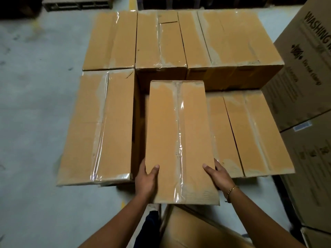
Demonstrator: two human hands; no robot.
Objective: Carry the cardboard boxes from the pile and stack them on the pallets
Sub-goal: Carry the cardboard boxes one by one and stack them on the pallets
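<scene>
At the centre of the view, a long taped cardboard box (180, 140) is held lengthwise, pointing away from the person. Its near end is grasped from both sides. The left hand (146, 181) is clamped on the left edge with the thumb laid on the top face, and the right hand (217, 178) is clamped likewise on the right edge. The remaining fingers are hidden down the sides. A gold bracelet (232, 190) is worn on the right wrist.

The box is positioned over a gap in the stack, between a left-hand box (100, 126) and a right-hand box (250, 133). It appears to be carried clear of both, though contact underneath cannot be confirmed. Behind the gap, a rear row of boxes (238, 38) is ranged side by side, sealed with clear tape.

A large printed carton (308, 72) marked "WASHING" is stood just beside the stack on the right. Grey concrete floor (35, 104) is seen on the left. Wooden pallets (77, 2) are noted along the top edge. Another brown box (188, 228) is partly visible between the forearms.
</scene>
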